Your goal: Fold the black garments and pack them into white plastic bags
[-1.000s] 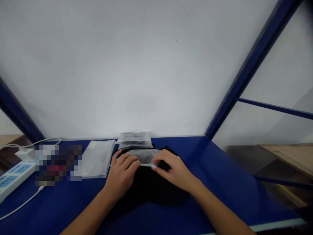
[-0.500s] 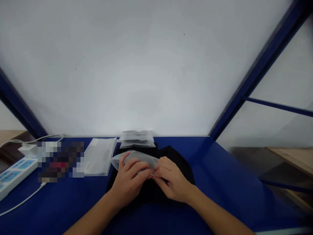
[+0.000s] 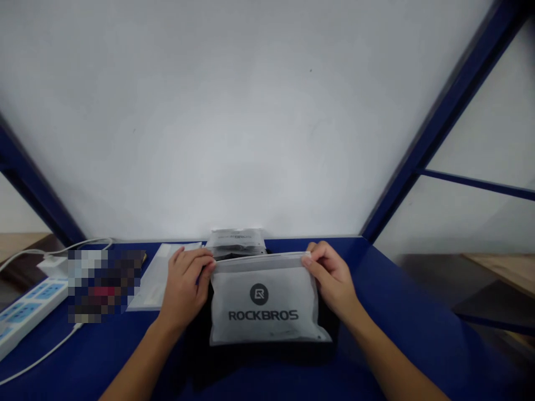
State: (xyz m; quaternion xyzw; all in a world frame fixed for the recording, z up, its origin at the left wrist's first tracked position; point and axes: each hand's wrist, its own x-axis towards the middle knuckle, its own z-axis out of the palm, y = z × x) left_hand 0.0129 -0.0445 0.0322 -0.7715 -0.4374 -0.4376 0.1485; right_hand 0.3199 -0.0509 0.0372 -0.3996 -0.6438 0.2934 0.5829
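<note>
A frosted zip bag (image 3: 263, 301) printed "ROCKBROS" faces me, its top strip stretched straight between my hands. My left hand (image 3: 188, 281) pinches its upper left corner. At the upper right corner my right hand (image 3: 332, 273) pinches the edge, thumb in front. Whatever lies inside the bag is not clear through the film. Black cloth (image 3: 271, 356) lies under and behind the bag, mostly hidden by it.
Behind the bag, more printed zip bags (image 3: 236, 238) rest against the wall. A stack of flat frosted bags (image 3: 152, 284) lies left, partly behind my left hand. Further left are a white power strip (image 3: 35, 303), a cable (image 3: 45, 359) and a pixelated item (image 3: 108, 284).
The bag was folded and tilted between my close-together hands. Now my hands have spread apart to its two upper corners, and its printed side shows flat.
</note>
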